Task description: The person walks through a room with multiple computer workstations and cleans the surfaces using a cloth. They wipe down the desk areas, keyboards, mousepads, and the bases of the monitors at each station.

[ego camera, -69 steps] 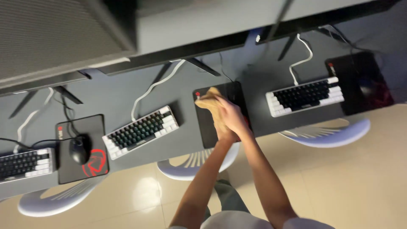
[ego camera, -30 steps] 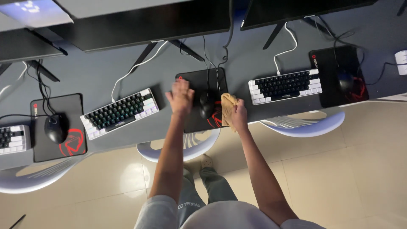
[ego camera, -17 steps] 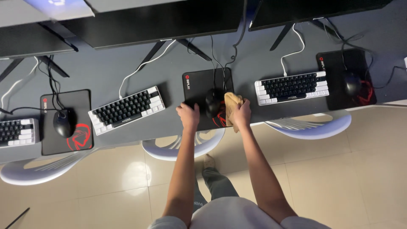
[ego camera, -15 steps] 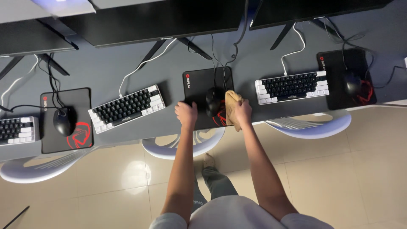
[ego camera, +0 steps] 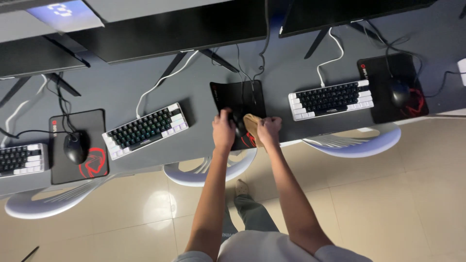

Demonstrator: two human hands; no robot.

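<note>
My left hand (ego camera: 223, 131) grips the black mouse (ego camera: 238, 124) on the black mouse pad (ego camera: 238, 97) in the middle of the long grey desk (ego camera: 194, 82). My right hand (ego camera: 268, 131) is closed on a tan cloth (ego camera: 252, 127) pressed against the pad right beside the mouse. Both hands are at the desk's near edge. The mouse cable runs away toward the monitors.
A black-and-white keyboard (ego camera: 145, 130) lies left of the pad, another keyboard (ego camera: 331, 99) right. Further pads with mice sit at far left (ego camera: 77, 145) and far right (ego camera: 395, 87). Dark monitors (ego camera: 170, 29) line the back. White chairs (ego camera: 208, 170) are tucked under the desk edge.
My left hand came back from the far side of the pad to the mouse and closed on it. My right hand stayed on the cloth beside the mouse.
</note>
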